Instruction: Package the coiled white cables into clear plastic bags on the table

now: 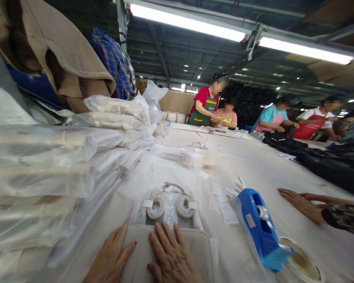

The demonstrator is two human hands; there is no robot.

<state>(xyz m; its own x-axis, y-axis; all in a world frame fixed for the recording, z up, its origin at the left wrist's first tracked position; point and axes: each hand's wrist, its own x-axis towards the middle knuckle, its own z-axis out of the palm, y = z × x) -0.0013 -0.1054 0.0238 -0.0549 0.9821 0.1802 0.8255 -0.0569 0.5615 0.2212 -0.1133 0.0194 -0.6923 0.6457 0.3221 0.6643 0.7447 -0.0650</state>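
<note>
A beige padded, stitched piece, perhaps a folded bag (200, 245), lies flat before me at the table's near edge. At its far end are two rolled off-white straps (184, 206) with white bands round them, and a short handle loop between; clear plastic lies around and under them. My right hand (172, 253) rests flat on the padded top, fingers spread and pointing at the straps. At the left edge of the piece is my left hand (110, 253), thumb and fingers apart, holding nothing. The thumb reaches over the edge of the piece.
Stacked beige goods in clear plastic bags (38, 177) rise on the left. A blue tape dispenser (258, 228) and a tape roll (301, 259) stand at right. Another person's hands (306, 202) rest on the table beyond. Black bags (327, 165) and several co-workers are further back.
</note>
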